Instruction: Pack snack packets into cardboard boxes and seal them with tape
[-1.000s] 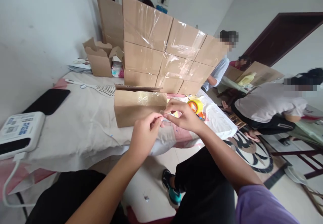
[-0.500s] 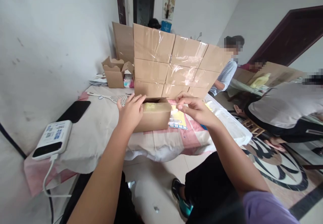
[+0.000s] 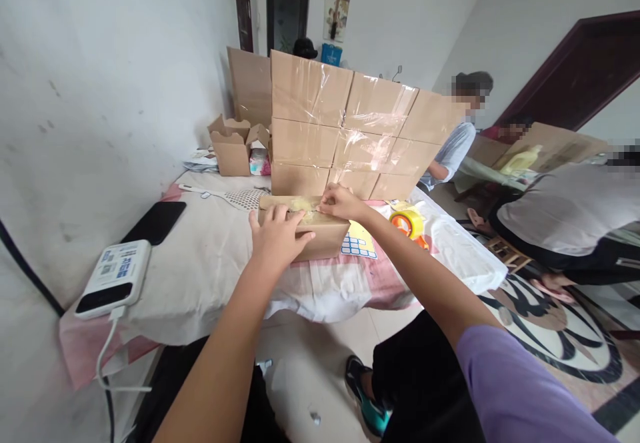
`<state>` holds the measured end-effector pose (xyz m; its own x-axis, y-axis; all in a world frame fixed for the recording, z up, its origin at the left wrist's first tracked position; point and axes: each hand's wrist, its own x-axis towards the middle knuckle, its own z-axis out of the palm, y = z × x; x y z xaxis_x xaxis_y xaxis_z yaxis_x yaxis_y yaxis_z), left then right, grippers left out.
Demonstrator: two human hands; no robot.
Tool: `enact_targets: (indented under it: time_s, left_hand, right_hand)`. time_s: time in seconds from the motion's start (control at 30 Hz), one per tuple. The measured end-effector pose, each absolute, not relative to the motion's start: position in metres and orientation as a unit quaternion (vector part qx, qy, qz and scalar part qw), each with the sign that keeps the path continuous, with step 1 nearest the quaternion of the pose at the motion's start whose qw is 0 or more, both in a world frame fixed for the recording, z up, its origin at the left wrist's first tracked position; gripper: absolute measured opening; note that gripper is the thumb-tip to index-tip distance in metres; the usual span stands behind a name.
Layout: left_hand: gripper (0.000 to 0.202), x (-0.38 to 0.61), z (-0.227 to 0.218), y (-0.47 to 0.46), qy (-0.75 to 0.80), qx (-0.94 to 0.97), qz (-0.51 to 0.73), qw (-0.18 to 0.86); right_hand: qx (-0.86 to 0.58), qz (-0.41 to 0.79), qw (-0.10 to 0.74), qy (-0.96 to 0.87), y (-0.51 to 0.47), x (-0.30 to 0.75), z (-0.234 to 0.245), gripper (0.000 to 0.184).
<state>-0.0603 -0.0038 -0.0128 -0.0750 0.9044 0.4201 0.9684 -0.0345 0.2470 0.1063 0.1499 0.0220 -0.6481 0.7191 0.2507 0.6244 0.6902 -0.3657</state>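
Note:
A small brown cardboard box [image 3: 323, 242] sits near the table's front edge with its top flaps down. Yellowish tape [image 3: 301, 204] shows on the top, around the seam. My left hand [image 3: 280, 233] lies over the box's left part, fingers spread across the top and thumb along the front side. At the right end of the seam, my right hand [image 3: 344, 202] has its fingertips pinched together against the top; what is between them is too small to tell. Right of the box lie a yellow tape roll [image 3: 414, 222] with orange parts and a yellow sheet with blue outlines [image 3: 359, 243].
A tall taped cardboard panel [image 3: 310, 96] stands behind the box. On the left are a perforated white swatter [image 3: 245, 198], a black phone [image 3: 155, 222] and a white power bank [image 3: 117, 276] with a cable. An open carton [image 3: 230, 153] stands farther back. Other people are at the right.
The box's top flaps, raised before, now lie down. My right hand has moved left onto the box top, uncovering the tape roll. My left hand has shifted onto the top.

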Motion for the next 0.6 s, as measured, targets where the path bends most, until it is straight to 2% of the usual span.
enact_targets:
  time_s: [0.1, 0.23, 0.33, 0.4, 0.47, 0.6]
  left_hand:
    - [0.047, -0.061, -0.012, -0.002, -0.694, -0.675, -0.243, 0.068]
    - [0.05, -0.059, -0.012, -0.001, -0.696, -0.673, -0.24, 0.069]
    - [0.051, -0.057, -0.013, -0.001, -0.698, -0.67, -0.242, 0.069]
    - [0.051, -0.056, -0.014, -0.001, -0.701, -0.666, -0.244, 0.071]
    - [0.05, -0.055, -0.014, -0.002, -0.704, -0.662, -0.245, 0.074]
    - [0.047, -0.055, -0.014, -0.002, -0.712, -0.653, -0.248, 0.076]
  right_hand:
    - [-0.377, 0.04, 0.185, -0.907, 0.148, 0.105, 0.018, 0.019]
    - [-0.454, 0.024, 0.187, -0.871, 0.138, 0.101, 0.018, 0.026]
    - [-0.576, 0.005, 0.233, -0.783, 0.137, 0.097, 0.015, 0.06]
    - [-0.598, -0.012, 0.27, -0.754, 0.138, 0.098, 0.016, 0.069]
    - [-0.519, -0.011, 0.269, -0.811, 0.132, 0.105, 0.017, 0.058]
    - [-0.304, 0.037, 0.199, -0.931, 0.098, 0.14, 0.013, 0.036]
